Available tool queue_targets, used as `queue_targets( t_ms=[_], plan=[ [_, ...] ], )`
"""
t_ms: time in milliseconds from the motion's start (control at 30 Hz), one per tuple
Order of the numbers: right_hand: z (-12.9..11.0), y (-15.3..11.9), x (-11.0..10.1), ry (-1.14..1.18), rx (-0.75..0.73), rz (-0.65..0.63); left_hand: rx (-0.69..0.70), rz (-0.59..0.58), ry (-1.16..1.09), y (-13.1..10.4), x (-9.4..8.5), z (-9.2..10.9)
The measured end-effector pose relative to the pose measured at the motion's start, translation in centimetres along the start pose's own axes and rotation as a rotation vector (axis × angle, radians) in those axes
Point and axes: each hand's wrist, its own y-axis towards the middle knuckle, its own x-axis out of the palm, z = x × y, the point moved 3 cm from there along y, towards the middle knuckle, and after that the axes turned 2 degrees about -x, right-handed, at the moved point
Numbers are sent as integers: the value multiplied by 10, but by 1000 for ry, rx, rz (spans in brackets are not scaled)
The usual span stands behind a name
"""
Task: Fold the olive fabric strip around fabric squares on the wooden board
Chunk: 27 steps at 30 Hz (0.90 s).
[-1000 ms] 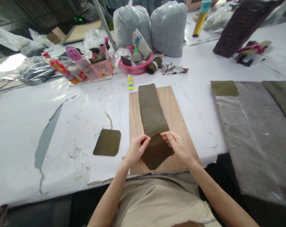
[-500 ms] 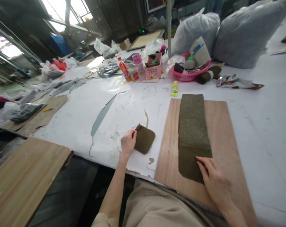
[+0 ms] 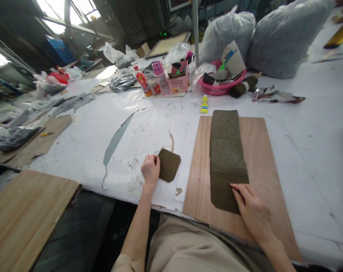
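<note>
Between the thumb and fingers of my left hand [image 3: 150,170] is a small olive-brown fabric patch [image 3: 170,165] with clipped corners, gripped at its left edge just over the white tabletop. My right hand [image 3: 255,209] has thumb and forefinger pinched at the right side of the nearest piece in a row of overlapped olive fabric pieces [image 3: 228,151]. The row runs lengthwise on a wooden board [image 3: 258,151], its many edges making fine ridges. Only the front piece [image 3: 222,192] shows most of its smooth face.
Beyond the board lie a yellow tube [image 3: 204,104], a pink basket [image 3: 213,88] of odds and ends, and a dark olive roll [image 3: 242,87]. Bottles and a pink box [image 3: 178,81] stand further left. Large stuffed sacks [image 3: 284,41] sit behind. Another wooden board [image 3: 26,207] is at lower left.
The view has shifted slightly, so the scene sits further left. The patch in my left hand has turned a little. My right hand stays at the row's front piece.
</note>
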Motion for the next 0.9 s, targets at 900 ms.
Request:
queue_targets(
  t_ms=[900],
  plan=[
    [-3, 13, -18, -44, -34, -18, 678, -359, -417, -78, -23, 131]
  ],
)
